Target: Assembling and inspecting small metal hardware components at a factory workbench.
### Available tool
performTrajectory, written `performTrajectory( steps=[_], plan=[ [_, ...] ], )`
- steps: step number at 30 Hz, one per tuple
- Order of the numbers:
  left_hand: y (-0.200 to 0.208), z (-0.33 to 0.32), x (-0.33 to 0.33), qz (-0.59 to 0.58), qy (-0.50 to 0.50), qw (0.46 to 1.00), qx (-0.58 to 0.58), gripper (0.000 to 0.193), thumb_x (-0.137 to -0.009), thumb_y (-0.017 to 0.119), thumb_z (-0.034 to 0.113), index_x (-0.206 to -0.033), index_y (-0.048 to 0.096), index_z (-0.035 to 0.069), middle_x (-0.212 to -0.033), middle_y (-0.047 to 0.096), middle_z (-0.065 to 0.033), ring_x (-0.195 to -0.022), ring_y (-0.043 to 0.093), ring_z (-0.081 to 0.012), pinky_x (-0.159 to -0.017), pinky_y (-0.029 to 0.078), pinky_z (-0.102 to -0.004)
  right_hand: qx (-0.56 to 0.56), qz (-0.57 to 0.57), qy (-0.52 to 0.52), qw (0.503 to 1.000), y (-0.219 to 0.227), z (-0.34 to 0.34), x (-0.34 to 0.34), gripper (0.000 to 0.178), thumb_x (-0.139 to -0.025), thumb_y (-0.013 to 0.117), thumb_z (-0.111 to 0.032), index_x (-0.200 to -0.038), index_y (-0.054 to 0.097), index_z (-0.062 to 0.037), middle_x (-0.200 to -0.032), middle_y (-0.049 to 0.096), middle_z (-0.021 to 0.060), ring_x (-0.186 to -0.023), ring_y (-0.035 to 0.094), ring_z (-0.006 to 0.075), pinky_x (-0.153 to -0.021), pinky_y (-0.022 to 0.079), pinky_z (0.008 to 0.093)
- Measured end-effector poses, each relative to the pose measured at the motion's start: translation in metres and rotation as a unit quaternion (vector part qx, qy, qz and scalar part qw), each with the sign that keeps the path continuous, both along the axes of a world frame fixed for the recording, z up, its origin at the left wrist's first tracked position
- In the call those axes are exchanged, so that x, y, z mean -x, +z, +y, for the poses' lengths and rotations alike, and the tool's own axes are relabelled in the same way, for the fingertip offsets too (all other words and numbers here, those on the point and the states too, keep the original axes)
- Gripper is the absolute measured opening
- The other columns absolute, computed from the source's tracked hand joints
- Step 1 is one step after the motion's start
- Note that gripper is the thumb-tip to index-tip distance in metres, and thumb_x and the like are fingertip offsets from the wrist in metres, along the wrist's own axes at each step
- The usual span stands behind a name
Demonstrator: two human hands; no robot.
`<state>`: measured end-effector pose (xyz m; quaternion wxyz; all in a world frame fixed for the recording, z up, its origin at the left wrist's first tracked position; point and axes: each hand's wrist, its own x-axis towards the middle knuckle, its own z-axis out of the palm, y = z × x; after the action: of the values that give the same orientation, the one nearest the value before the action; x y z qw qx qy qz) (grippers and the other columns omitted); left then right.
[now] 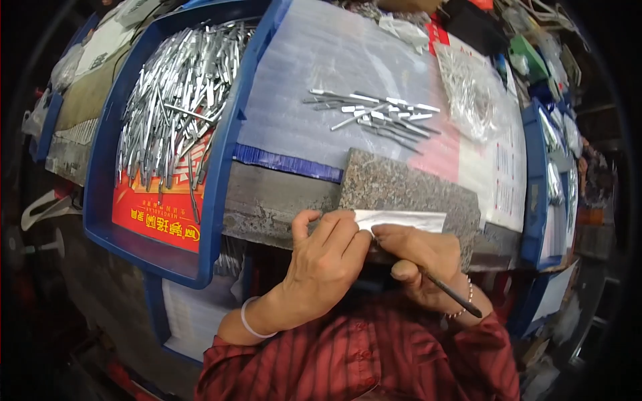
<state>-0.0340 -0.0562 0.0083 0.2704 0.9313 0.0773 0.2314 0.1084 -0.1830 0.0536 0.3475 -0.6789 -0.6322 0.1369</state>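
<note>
My left hand (328,264) is closed, its fingers curled at the left end of a shiny white strip (414,219); what its fingertips pinch, if anything, is hidden. Close beside it, my right hand (424,260) grips a slender dark rod-like tool (449,293), whose back end sticks out toward my wrist. The tool's front end is hidden in the fingers. Under the strip lies a speckled granite slab (408,184) at the bench's near edge. Beyond the slab, several thin silver metal pieces (381,113) lie in a loose pile on clear plastic sheeting (301,80).
A blue tray (231,144) at the left holds a heap of similar metal pieces (180,100) over a red printed sheet (157,214). A clear bag (475,93) lies at the far right. More blue bins (531,180) stand at the right edge.
</note>
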Motion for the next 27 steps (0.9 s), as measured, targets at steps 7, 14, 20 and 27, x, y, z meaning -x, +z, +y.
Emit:
performTrajectory(
  steps=[7,14,20,27],
  plan=[
    [-0.004,-0.002,-0.001,0.000,0.004,1.000,-0.030,0.015,-0.079,0.062,0.009,-0.093,0.059,0.009,-0.093,0.057,-0.0066,-0.098,0.059,-0.0218,-0.088,0.034,-0.0423,-0.041,0.057,-0.135,0.988,0.010,-0.031,0.004,0.054,-0.101,0.040,-0.048,-0.093,0.065,0.0000,-0.095,0.071,0.0126,-0.069,0.063,0.0246,-0.060,0.049,0.0339],
    [-0.004,-0.008,0.013,-0.009,0.054,0.997,-0.053,0.016,-0.080,0.060,0.009,-0.095,0.056,0.010,-0.099,0.058,-0.0084,-0.100,0.058,-0.0227,-0.090,0.033,-0.0445,-0.155,0.283,-0.209,0.923,0.013,-0.063,0.035,0.052,-0.100,0.042,-0.047,-0.101,0.057,0.0025,-0.108,0.064,0.0276,-0.077,0.063,0.0219,-0.067,0.051,0.0300],
    [0.010,-0.021,0.044,-0.159,0.063,0.985,0.001,0.016,-0.076,0.070,0.006,-0.089,0.061,0.009,-0.090,0.063,-0.0043,-0.096,0.063,-0.0222,-0.085,0.039,-0.0392,-0.197,0.260,-0.213,0.921,0.008,-0.096,0.039,0.039,-0.103,0.039,-0.035,-0.104,0.053,0.0017,-0.090,0.063,0.0258,-0.044,0.042,0.0071,-0.041,0.033,0.0205],
    [-0.037,-0.014,0.177,0.008,0.279,0.959,0.045,0.009,-0.081,0.067,0.004,-0.087,0.061,0.007,-0.084,0.063,-0.0077,-0.080,0.061,-0.0268,-0.077,0.041,-0.0406,-0.071,0.245,-0.136,0.957,0.003,-0.088,0.050,0.039,-0.099,0.049,-0.032,-0.091,0.063,0.0034,-0.085,0.067,0.0178,-0.061,0.056,0.0158,-0.053,0.041,0.0255]
  ],
)
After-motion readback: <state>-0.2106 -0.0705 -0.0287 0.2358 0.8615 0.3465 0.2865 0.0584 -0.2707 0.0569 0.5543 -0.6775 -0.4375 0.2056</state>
